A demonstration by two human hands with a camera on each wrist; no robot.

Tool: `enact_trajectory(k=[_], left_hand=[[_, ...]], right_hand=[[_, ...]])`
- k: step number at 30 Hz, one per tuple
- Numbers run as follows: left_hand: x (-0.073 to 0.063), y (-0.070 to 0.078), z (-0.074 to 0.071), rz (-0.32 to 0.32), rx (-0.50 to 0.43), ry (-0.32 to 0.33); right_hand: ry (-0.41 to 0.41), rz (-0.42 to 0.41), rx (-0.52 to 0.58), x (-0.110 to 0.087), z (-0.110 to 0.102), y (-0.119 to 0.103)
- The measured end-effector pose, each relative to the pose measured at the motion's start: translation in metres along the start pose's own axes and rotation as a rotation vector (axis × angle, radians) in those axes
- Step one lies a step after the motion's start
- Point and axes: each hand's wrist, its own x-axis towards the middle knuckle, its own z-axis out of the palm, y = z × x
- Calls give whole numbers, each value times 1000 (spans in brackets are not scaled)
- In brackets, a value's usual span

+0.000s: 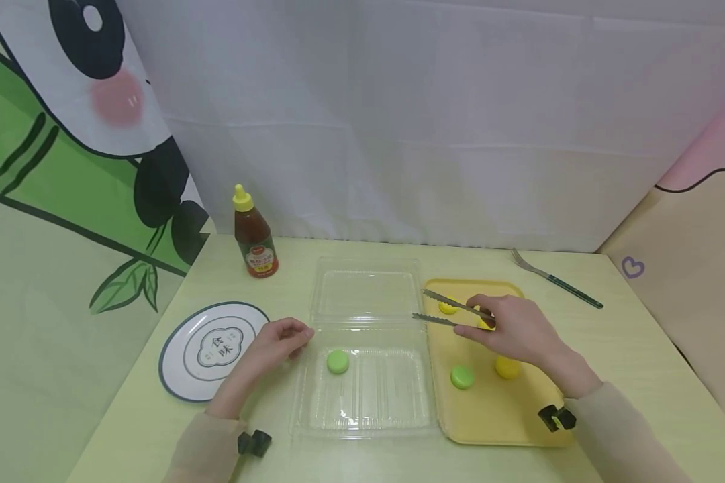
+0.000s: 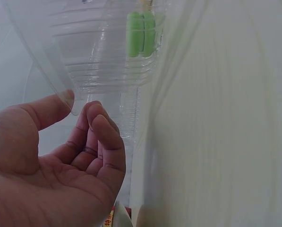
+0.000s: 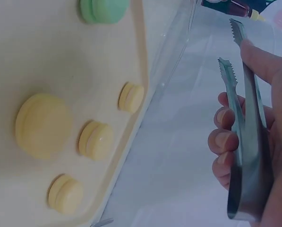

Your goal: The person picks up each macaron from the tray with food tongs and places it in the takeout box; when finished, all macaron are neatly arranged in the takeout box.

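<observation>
My right hand (image 1: 516, 329) grips metal tongs (image 3: 247, 127) above the yellow tray (image 1: 477, 426). The serrated tips stand apart with nothing between them, pointing left toward the clear container. Several yellow macarons (image 3: 96, 140) and a green macaron (image 1: 462, 377) lie on the tray, some partly covered by the hand in the head view. At the left edge of the clear plastic container (image 1: 368, 429), my left hand (image 1: 282, 342) pinches the rim between thumb and curled fingers. The container's lid (image 1: 368, 292) lies folded back. Inside its base, toward the left, sits another green macaron (image 1: 337, 362).
A white plate (image 1: 184, 349) with a blue rim is left of the container, partly behind the left forearm. Behind it stands a sauce bottle (image 1: 256, 241) with a yellow cap. A fork (image 1: 558, 278) lies at the back right. White cloth hangs along the table's back edge.
</observation>
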Motion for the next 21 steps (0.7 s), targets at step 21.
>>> enact_trajectory(k=[21], left_hand=[[1, -1, 0, 10, -7, -3]], right_hand=[[101, 124, -71, -48, -11, 51]])
